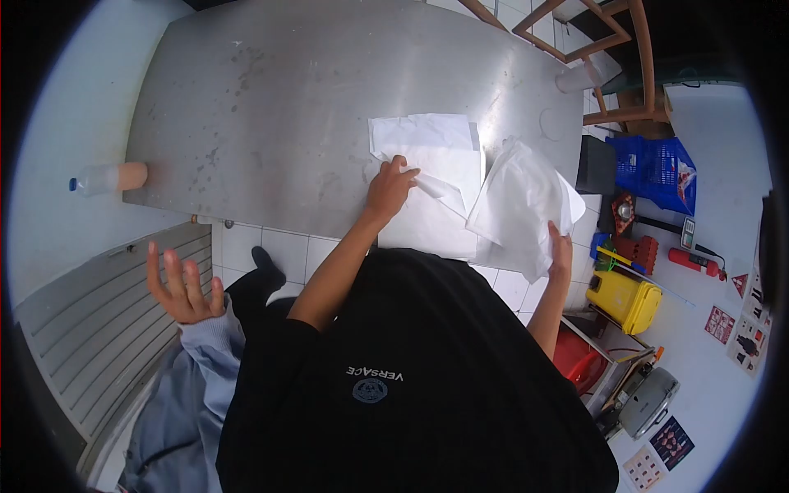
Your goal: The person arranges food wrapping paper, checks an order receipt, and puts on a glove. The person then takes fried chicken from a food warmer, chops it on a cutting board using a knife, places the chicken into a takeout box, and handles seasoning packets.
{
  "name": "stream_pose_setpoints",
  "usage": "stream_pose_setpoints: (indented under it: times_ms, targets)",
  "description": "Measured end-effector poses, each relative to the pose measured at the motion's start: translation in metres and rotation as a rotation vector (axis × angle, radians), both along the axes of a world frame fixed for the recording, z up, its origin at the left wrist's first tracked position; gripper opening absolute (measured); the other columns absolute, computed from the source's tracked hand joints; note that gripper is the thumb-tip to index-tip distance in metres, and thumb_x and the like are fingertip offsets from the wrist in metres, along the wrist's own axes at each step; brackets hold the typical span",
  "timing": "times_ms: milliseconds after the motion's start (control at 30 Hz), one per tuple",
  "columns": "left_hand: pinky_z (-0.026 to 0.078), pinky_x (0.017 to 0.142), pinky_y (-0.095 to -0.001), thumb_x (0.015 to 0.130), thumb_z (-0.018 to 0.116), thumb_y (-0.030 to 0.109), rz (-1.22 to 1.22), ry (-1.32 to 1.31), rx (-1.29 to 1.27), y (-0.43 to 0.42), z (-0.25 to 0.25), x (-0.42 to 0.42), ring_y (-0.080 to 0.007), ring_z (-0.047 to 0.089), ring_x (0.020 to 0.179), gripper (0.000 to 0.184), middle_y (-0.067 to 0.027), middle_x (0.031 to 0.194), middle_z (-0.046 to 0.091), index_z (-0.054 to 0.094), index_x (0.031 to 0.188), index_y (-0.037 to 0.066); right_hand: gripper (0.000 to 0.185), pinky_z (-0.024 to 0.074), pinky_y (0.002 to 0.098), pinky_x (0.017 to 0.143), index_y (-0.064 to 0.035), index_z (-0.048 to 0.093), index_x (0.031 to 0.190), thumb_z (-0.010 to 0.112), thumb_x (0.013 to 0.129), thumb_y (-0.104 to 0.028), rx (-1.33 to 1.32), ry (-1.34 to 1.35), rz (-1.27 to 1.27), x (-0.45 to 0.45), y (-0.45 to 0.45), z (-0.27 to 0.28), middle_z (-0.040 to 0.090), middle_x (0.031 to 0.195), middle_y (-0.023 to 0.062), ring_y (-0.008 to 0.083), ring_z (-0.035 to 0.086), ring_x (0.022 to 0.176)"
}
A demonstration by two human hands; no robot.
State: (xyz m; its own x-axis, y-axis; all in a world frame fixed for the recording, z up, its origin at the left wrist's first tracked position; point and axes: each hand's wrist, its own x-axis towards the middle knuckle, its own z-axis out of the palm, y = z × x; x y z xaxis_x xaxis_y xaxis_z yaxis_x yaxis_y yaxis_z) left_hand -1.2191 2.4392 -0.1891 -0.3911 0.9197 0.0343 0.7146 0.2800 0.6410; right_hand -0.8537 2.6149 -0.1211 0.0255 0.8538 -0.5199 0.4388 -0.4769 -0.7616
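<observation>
My left hand [393,191] is over a stack of white paper-like sheets [423,131] at the table's near edge. Its fingers are closed on a lifted, folded-back edge of the top sheet. To the right, my right hand [560,251] grips the side of a loose, creased white sheet [518,189], its thumb and fingers around the edge. This sheet is raised and bent, partly overlapping the stack. Whether it is a flat sheet or a thin bag, I cannot tell.
A metal table [288,107] bears water spots. Bottles stand at its left [107,177] and far right [577,78] ends. Close on my left, another person's open hand [185,287] is raised. Blue crates [657,168], a yellow bin [625,300] and a fire extinguisher [693,262] are on the right.
</observation>
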Motion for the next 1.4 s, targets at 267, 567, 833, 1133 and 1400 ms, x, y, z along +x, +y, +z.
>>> stream_pose_setpoints:
  times_ms: [267,567,833,1133,1400]
  targets:
    - [0.049,0.083,-0.0386,0.083,0.062,0.012,-0.070,-0.125,0.023,-0.021,0.014,0.003,-0.0285,0.057,0.097,0.011,-0.0072,0.111,0.057,0.069,0.092,0.011,0.049,0.0467,0.0300,0.086,0.0060,0.068,0.105,0.064,0.088,-0.040,-0.018,-0.178,0.311,-0.046,0.029,0.036,0.067,0.107,0.0149,0.0204,0.063,0.092]
    - [0.049,0.085,-0.0382,0.075,0.063,0.004,-0.042,-0.211,0.115,-0.044,0.016,0.004,-0.0290,0.057,0.101,0.019,-0.0103,0.117,0.053,0.064,0.094,0.005,0.066,0.0443,0.0371,0.096,0.0092,0.044,0.132,0.069,0.085,-0.029,0.312,-0.537,0.558,-0.131,0.015,-0.072,0.056,0.127,0.0224,0.0303,0.057,0.111]
    - [0.052,0.082,-0.0361,0.071,0.062,-0.004,-0.091,-0.174,0.044,-0.042,0.007,0.009,-0.0283,0.059,0.099,0.031,-0.0119,0.117,0.049,0.059,0.100,0.002,0.056,0.0330,0.0436,0.105,-0.0074,0.041,0.135,0.037,0.097,-0.048,-0.006,0.990,0.045,-0.319,-0.034,0.083,0.052,0.128,0.0076,0.0219,0.044,0.122]
    - [0.055,0.078,-0.0337,0.065,0.062,-0.014,0.202,-0.465,0.053,-0.035,-0.024,0.013,-0.0274,0.061,0.096,0.045,-0.0136,0.118,0.044,0.053,0.107,-0.001,0.045,0.0449,0.0360,0.097,-0.0007,0.053,0.130,0.049,0.098,-0.032,0.128,0.440,0.786,-0.288,-0.022,0.115,0.062,0.119,0.0148,0.0220,0.057,0.113]
    - [0.052,0.076,-0.0332,0.072,0.066,-0.002,0.555,-0.937,0.090,-0.022,-0.018,0.025,-0.0252,0.063,0.094,0.059,-0.0154,0.114,0.056,0.046,0.127,0.001,0.080,0.0431,0.0493,0.097,0.0096,0.046,0.123,0.073,0.075,-0.049,0.219,-0.666,0.411,-0.142,-0.025,-0.049,0.054,0.116,0.0292,0.0440,0.049,0.116]
